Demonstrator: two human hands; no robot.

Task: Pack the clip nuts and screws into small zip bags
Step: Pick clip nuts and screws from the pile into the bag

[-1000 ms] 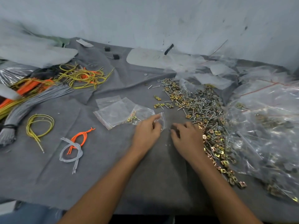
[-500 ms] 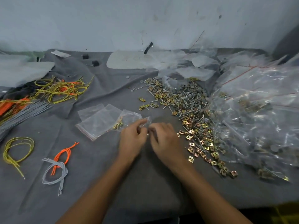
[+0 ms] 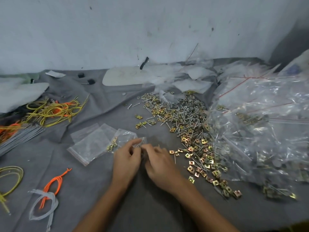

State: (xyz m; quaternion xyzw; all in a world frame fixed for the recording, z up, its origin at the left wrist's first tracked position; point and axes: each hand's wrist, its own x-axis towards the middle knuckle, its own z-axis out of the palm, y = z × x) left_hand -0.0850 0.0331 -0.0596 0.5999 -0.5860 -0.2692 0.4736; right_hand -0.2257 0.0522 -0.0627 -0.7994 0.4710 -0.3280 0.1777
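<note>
Left of the clip-nut-and-screw pile [image 3: 189, 128], the right hand [image 3: 160, 163], its curled fingers hiding their contents, has joined the left hand [image 3: 127, 158] pinching the small zip bag [image 3: 142, 140], so it is probably being filled.

Left hand [image 3: 127, 158]: fingers curled, pinching a small zip bag [image 3: 141, 141] at its mouth.
Right hand [image 3: 161, 163]: knuckles up, fingertips meeting the left's at that bag; what it grips is hidden.
Filled bag [image 3: 121, 138]: brass pieces inside, lying on the empty bags [image 3: 90, 145] just left of the hands.
Loose pile [image 3: 184, 119]: clip nuts and screws spread over the grey cloth [image 3: 150, 206], right of the hands.
Far right: a heap of packed bags [image 3: 260, 124].
</note>
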